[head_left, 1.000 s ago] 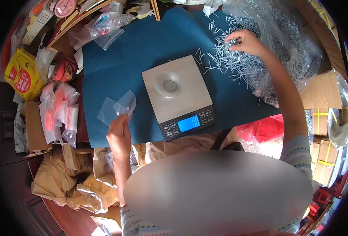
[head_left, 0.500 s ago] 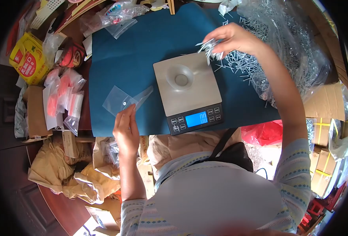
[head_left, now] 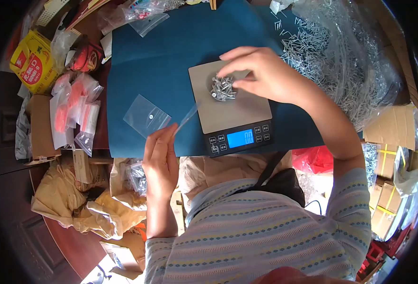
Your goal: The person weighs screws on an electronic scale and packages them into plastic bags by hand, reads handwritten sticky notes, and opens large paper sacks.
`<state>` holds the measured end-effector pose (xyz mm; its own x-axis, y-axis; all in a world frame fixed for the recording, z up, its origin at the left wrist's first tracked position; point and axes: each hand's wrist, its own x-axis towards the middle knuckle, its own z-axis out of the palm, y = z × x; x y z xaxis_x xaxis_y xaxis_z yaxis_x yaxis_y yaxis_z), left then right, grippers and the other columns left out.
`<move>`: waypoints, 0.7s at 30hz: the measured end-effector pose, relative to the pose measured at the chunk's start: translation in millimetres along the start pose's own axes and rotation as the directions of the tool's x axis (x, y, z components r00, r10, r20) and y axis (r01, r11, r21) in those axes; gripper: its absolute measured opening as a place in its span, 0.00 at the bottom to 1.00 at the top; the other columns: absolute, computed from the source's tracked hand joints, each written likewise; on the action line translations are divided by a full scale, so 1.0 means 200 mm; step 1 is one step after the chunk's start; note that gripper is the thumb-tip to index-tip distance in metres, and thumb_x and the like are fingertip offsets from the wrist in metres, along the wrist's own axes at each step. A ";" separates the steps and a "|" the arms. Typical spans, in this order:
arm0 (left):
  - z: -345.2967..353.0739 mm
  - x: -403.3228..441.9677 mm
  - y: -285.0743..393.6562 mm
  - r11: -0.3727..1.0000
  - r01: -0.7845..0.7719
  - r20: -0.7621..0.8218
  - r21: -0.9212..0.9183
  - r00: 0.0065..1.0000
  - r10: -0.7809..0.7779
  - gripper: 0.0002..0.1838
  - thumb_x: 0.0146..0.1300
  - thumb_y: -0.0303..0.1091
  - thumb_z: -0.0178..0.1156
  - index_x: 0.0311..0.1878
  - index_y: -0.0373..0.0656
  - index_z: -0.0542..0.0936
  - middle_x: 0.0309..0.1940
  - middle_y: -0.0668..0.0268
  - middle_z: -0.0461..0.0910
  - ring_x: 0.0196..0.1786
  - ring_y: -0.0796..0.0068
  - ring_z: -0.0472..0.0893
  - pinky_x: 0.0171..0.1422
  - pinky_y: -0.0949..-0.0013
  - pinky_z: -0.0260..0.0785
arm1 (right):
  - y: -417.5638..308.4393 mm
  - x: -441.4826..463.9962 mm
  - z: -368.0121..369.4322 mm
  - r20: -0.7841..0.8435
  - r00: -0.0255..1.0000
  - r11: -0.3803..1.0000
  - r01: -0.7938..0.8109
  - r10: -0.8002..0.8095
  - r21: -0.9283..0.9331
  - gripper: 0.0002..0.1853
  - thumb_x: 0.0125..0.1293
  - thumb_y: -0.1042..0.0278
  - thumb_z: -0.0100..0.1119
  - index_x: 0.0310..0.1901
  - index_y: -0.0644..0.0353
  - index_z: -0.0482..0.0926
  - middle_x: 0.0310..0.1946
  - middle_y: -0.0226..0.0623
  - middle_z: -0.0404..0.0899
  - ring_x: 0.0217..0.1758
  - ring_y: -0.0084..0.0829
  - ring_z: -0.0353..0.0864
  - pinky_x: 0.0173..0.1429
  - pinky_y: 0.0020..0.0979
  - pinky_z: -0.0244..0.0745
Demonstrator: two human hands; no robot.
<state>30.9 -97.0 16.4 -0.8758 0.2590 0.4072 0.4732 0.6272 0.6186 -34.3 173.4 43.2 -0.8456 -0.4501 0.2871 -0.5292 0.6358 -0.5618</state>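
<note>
A digital scale (head_left: 235, 123) with a blue display lies on the dark blue mat (head_left: 171, 52). Its small round dish holds a bunch of silver screws or nails (head_left: 224, 89). Just right of that bunch is my right hand (head_left: 265, 75), fingers apart and nothing between them. My left hand (head_left: 161, 154), left of the scale, pinches clear plastic bags (head_left: 145, 116) between thumb and fingers. At the upper right a large heap of the same metal pieces (head_left: 308, 52) spreads out of a clear plastic bag (head_left: 355, 61).
Packets with pink contents (head_left: 71, 106) and a yellow package (head_left: 31, 64) lie at the left. Clear bags (head_left: 149, 21) rest at the mat's top edge. Brown paper (head_left: 67, 194) is below left, a red bag (head_left: 315, 160) below right, and cardboard boxes (head_left: 386, 189) stand at the right.
My right hand took metal pieces from the heap, moved left over the scale and let them go in the dish. My left hand has shifted slightly right with the bags.
</note>
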 end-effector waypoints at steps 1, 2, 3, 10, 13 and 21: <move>-0.01 -0.01 0.02 1.000 -0.023 0.028 -0.009 0.999 0.023 0.13 0.59 0.15 0.51 0.44 0.34 0.79 0.37 0.54 0.78 0.37 0.60 0.79 0.41 0.66 0.73 | -0.04 -0.02 -0.04 0.033 0.999 0.997 -0.038 0.036 0.064 0.14 0.52 0.77 0.63 0.43 0.56 0.81 0.47 0.35 0.77 0.43 0.31 0.81 0.39 0.30 0.78; -0.02 -0.01 0.05 0.999 -0.045 0.054 -0.017 0.997 0.046 0.13 0.58 0.14 0.50 0.44 0.35 0.79 0.36 0.55 0.78 0.36 0.61 0.78 0.40 0.67 0.73 | -0.10 -0.05 -0.07 0.069 0.995 0.989 -0.076 0.068 0.128 0.14 0.52 0.75 0.65 0.43 0.54 0.81 0.46 0.34 0.78 0.42 0.30 0.81 0.40 0.30 0.79; -0.03 -0.02 0.06 0.998 -0.066 0.081 -0.024 0.994 0.068 0.14 0.57 0.13 0.50 0.44 0.35 0.79 0.35 0.55 0.77 0.34 0.62 0.78 0.38 0.67 0.73 | -0.18 -0.09 -0.06 0.098 0.995 0.980 -0.054 0.035 0.192 0.15 0.52 0.72 0.66 0.44 0.53 0.80 0.44 0.34 0.78 0.40 0.31 0.81 0.39 0.30 0.79; 0.01 -0.09 0.22 0.839 -0.094 0.343 -0.536 0.884 0.318 0.07 0.48 0.25 0.67 0.30 0.37 0.80 0.23 0.63 0.75 0.25 0.69 0.76 0.27 0.69 0.66 | -0.33 -0.33 0.13 0.028 0.925 0.917 0.372 -0.380 0.146 0.09 0.50 0.68 0.67 0.26 0.58 0.74 0.21 0.31 0.68 0.20 0.30 0.72 0.21 0.30 0.66; 0.06 -0.09 0.22 0.766 -0.145 0.257 -0.626 0.889 0.379 0.12 0.45 0.30 0.70 0.31 0.40 0.78 0.16 0.69 0.67 0.20 0.72 0.70 0.24 0.67 0.61 | -0.31 -0.36 0.11 0.072 0.926 0.905 0.343 -0.371 0.251 0.11 0.50 0.71 0.65 0.20 0.58 0.70 0.17 0.31 0.63 0.15 0.31 0.67 0.18 0.31 0.62; 0.09 -0.07 0.24 0.661 -0.285 0.232 -0.694 0.781 0.581 0.11 0.45 0.31 0.69 0.28 0.42 0.75 0.25 0.67 0.71 0.34 0.69 0.76 0.38 0.64 0.67 | -0.27 -0.42 0.00 0.160 0.916 0.816 0.236 -0.369 0.528 0.14 0.52 0.75 0.58 0.16 0.58 0.65 0.14 0.31 0.63 0.13 0.32 0.66 0.16 0.31 0.60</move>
<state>63.6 -57.4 28.4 -0.4310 0.7365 0.5213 0.6286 -0.1694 0.7590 65.8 176.6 50.0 -0.5676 -0.7472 0.3458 -0.5945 0.0813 -0.8000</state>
